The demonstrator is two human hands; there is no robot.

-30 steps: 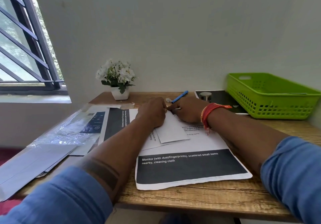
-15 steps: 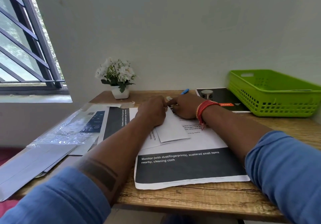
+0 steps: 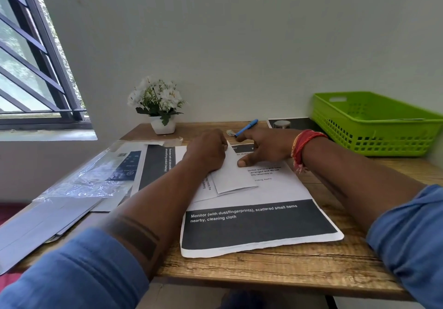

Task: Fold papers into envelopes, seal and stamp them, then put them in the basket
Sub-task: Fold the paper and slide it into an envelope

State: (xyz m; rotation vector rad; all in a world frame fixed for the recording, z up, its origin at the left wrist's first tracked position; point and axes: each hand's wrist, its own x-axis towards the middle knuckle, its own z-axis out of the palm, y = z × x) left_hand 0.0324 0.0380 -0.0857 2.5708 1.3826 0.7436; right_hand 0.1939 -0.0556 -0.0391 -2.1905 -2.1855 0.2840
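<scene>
We see the folded envelope (image 3: 233,177) lying on printed sheets (image 3: 259,227) mid-desk. L hand (image 3: 208,151) rests on its left part w/ fingers curled under; can't tell if it pinches anything. R hand (image 3: 266,148) is spread loosely, thumb tip on the envelope's right edge. Blue pen (image 3: 247,127) sits just behind. Green basket (image 3: 374,126) stands at far right, well apart from the envelope.

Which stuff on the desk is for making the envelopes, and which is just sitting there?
For the job:
- white folded paper envelope, under both hands
- left hand, right hand
- printed paper sheets
- green plastic basket
- small stamp-like piece, too small to be sure

Just lying about:
- white flowers in a white pot
- blue pen
- clear plastic wrapper
</scene>
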